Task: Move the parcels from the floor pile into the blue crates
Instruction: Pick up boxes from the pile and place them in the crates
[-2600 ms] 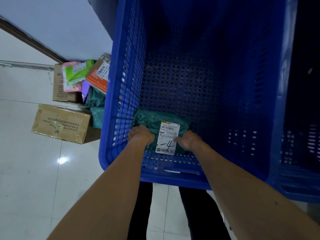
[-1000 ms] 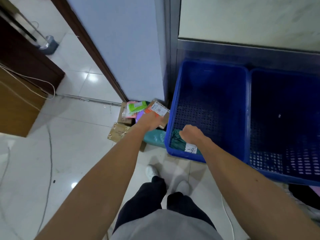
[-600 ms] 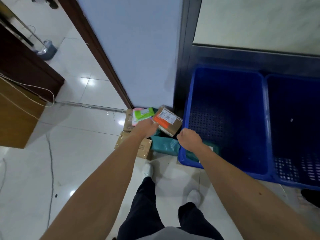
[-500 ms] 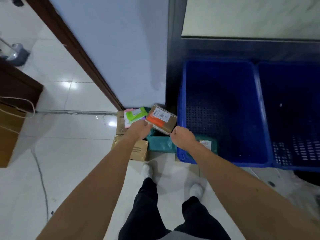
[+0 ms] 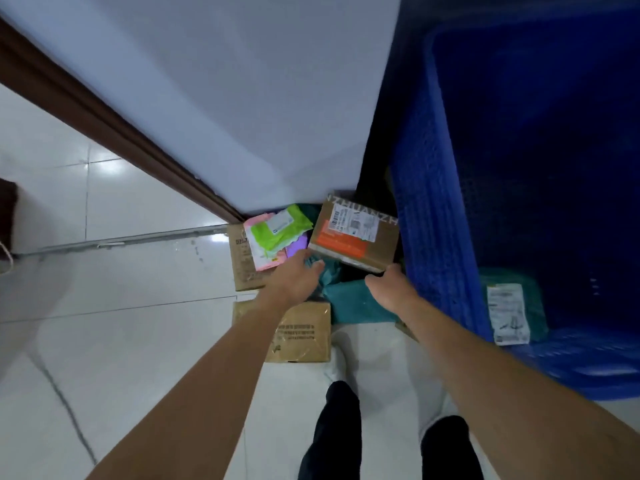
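From the head view, the pile of parcels lay on the white tiled floor [image 5: 104,341], in the corner between the pale wall [image 5: 242,98] and the blue crate [image 5: 433,220] on the right. On top, at the far right of the pile, sat a cardboard box [image 5: 377,251] with an orange patch and a white label, tilted and just beside the crate's left wall. Left of it lay a lime-green packet [image 5: 273,233] over a pink packet [image 5: 263,261], with a purple packet [image 5: 298,244] near them. A teal bag [image 5: 356,303] lay nearer, under the box, and a plain brown carton [image 5: 304,334] sat near left.

The left hand [image 5: 294,278] reached for the box's near left corner, its grip apart with the fingers stretched out. The right hand [image 5: 391,289] had its thumb against the box's near right corner, fingers bent below; I cannot tell whether its grip had clamped on the box.

Inside the crate, at the near end, lay a green bag [image 5: 533,306] with a white label.
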The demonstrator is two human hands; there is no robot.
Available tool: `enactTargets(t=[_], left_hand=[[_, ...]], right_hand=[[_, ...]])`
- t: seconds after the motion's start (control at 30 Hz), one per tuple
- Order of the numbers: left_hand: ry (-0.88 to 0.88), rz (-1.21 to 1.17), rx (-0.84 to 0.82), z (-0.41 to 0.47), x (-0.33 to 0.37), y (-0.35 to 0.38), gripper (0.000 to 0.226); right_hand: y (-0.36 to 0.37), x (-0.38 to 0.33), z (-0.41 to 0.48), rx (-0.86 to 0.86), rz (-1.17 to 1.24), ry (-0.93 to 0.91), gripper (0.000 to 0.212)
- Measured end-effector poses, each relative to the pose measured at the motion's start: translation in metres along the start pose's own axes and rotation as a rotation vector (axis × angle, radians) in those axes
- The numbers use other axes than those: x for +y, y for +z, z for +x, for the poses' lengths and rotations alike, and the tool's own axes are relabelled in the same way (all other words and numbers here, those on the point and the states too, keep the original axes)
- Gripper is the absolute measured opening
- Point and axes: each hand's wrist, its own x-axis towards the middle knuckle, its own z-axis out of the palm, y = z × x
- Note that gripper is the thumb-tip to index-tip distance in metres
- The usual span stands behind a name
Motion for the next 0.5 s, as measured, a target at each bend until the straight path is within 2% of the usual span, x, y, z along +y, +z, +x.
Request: enactTargets(t=[0.17,0.3,0.33,0.4,0.5], left_hand=[[-0.021,-0.047,0.014,0.085,-0.034,0.029,0.051],[0.070,-0.075,0.091,0.149,-0.045,0.047,0.064],[0.074,-0.101,0.104,0.160,-0.045,0.052,0.060],[0.051,-0.170,0.093,0.179,-0.047,0.061,0.058],[0.027,-0.294,0.059,0.191,-0.049,0.069,0.061]], right_hand=[[0.032,0.021,0.089,0.124,0.148,0.144,0.073],[0.046,0.035,0.140,0.155,0.292,0.185,0.077],[0.048,0.037,0.148,0.150,0.314,0.179,0.076],[0.050,0.041,0.159,0.125,0.385,0.178,0.066],[0.049,0.045,0.164,0.099,0.429,0.155,0.039]])
